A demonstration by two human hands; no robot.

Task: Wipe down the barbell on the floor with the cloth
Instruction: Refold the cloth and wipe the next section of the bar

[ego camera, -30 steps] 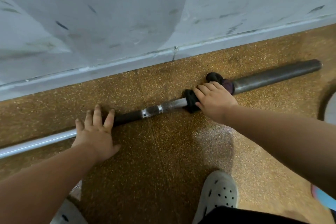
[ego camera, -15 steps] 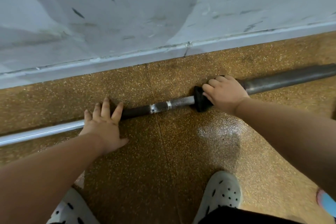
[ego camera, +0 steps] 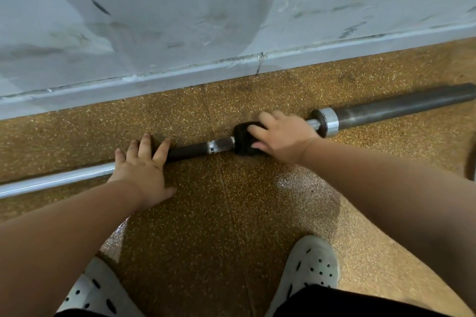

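Observation:
A long steel barbell (ego camera: 188, 151) lies on the speckled brown floor, parallel to the wall. Its thick dark sleeve (ego camera: 401, 105) and shiny collar (ego camera: 326, 121) are at the right. A dark cloth (ego camera: 243, 141) is wrapped around the shaft just left of the collar. My right hand (ego camera: 280, 136) is closed over the cloth and the bar. My left hand (ego camera: 143, 170) lies flat on the shaft further left, fingers spread, pressing it to the floor.
A pale scuffed wall with a baseboard (ego camera: 180, 77) runs just behind the bar. My two white perforated clogs (ego camera: 309, 267) stand on the floor below. A dark curved object (ego camera: 471, 162) shows at the right edge.
My right hand and the cloth have slid left along the shaft, off the collar, which is now uncovered. My left hand stays on the bar.

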